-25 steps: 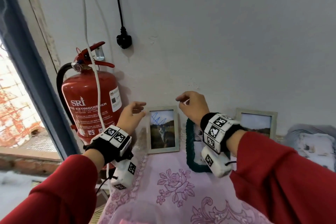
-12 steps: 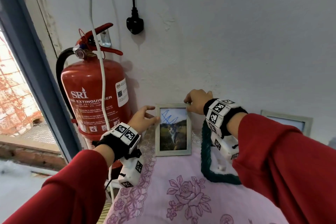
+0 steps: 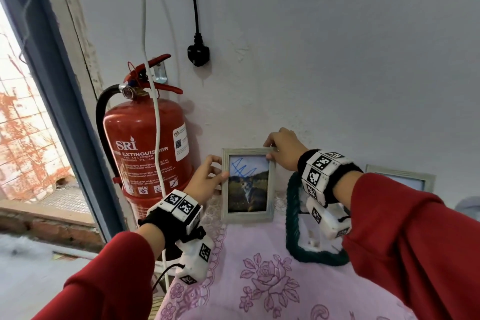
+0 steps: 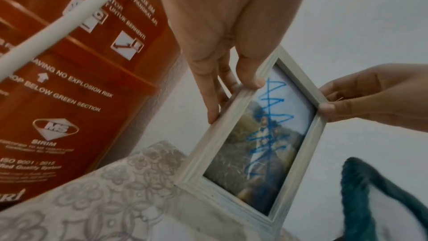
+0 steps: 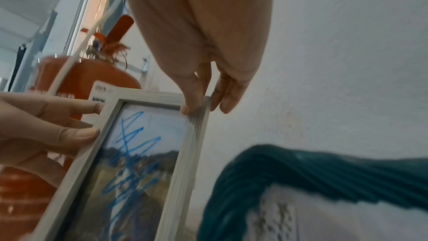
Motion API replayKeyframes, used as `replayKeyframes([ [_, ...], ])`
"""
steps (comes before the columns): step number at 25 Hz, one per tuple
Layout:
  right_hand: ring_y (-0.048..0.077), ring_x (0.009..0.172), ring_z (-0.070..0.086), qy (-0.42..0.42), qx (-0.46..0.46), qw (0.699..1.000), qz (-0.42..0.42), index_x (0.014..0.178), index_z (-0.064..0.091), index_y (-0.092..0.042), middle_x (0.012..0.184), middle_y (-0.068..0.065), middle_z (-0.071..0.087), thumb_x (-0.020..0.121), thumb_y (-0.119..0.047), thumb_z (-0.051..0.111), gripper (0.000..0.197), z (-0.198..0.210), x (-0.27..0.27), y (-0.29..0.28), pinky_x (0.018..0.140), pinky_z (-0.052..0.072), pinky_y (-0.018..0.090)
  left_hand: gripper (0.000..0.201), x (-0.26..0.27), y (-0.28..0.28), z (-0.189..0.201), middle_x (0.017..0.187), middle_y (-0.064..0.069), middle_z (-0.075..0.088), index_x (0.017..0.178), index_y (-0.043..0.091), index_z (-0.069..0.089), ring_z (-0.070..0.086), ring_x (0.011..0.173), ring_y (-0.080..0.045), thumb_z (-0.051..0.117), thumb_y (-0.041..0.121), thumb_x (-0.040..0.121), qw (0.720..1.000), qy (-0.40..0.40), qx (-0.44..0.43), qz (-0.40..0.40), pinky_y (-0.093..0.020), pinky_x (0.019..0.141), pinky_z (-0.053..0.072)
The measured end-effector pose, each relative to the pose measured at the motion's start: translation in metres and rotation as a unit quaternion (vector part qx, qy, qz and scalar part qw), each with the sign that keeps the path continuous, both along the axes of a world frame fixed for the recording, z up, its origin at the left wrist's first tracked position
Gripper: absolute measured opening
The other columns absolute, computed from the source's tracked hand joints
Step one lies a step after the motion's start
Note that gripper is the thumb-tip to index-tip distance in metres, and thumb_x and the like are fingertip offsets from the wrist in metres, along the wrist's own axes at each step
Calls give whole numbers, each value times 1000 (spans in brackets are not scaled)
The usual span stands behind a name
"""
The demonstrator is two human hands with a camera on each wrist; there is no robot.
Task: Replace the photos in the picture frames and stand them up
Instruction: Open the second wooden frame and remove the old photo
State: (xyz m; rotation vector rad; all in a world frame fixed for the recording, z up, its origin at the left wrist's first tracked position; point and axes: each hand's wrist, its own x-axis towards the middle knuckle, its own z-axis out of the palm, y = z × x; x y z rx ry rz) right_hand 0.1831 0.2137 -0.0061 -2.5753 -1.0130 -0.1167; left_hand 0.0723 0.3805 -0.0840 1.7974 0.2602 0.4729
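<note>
A pale wooden picture frame [image 3: 248, 216] [image 4: 208, 144] [image 5: 194, 153] stands upright against the wall at the back of the table. It holds a landscape photo [image 3: 248, 187] with a blue scribble on it. My left hand [image 3: 207, 179] [image 4: 222, 72] pinches the frame's left edge near the top, thumb on the front. My right hand [image 3: 281, 149] [image 5: 201, 87] pinches its top right corner. A dark green frame [image 3: 293, 228] [image 5: 301, 164] leans to the right of it, partly behind my right wrist. Another pale frame [image 3: 405, 179] stands further right against the wall.
A red fire extinguisher [image 3: 145, 148] hangs close to the left of the frame, with a white cable [image 3: 155, 117] running down in front of it. A black plug [image 3: 198, 53] dangles on the wall above. The table wears a pink flowered cloth [image 3: 259, 280]. A doorway opens at far left.
Both hands reached forward from mid-air and took hold of the scribbled-photo frame, left on its side edge and right on its top corner. The head view has shifted left and closer.
</note>
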Motion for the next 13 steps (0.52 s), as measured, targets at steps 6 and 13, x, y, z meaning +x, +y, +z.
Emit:
replayKeyframes([
  [6,22,84,52,73,264,960,57,118,53,-8,89,7,55,91,-7,54,27,41,-40,-30,84,50,40,20,-33,-16,57,82,-2,50,107,18,43,58,72,-15,50,5,93,996,-81,21,8,-26,55,52],
  [13,13,71,62,240,445,859,81,120,48,-9,90,11,61,95,-26,52,31,54,-101,-89,57,53,17,19,-91,-66,103,86,-4,60,112,16,46,65,61,1,49,9,94,991,-129,3,-28,-15,49,50],
])
